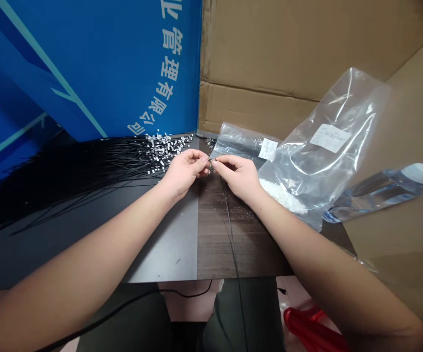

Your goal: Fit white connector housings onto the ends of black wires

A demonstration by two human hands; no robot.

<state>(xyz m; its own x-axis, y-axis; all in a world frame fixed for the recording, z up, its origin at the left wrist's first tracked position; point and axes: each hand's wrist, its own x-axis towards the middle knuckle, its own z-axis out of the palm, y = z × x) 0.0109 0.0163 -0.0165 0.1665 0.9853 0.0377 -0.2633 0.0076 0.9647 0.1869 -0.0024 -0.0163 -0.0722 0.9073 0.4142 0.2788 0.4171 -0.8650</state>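
Observation:
My left hand and my right hand meet over the middle of the table, fingertips pinched and nearly touching. Between them is a small item at the end of a thin black wire, too small to make out. The wire hangs from the fingertips down across the brown table part and over its front edge. To the left lies a large pile of black wires, with many small white tabs at the ends near my left hand.
Behind my right hand lies a flat clear bag with a label. A larger clear bag holds small white pieces. A water bottle leans at the right. Blue and cardboard panels stand behind the table.

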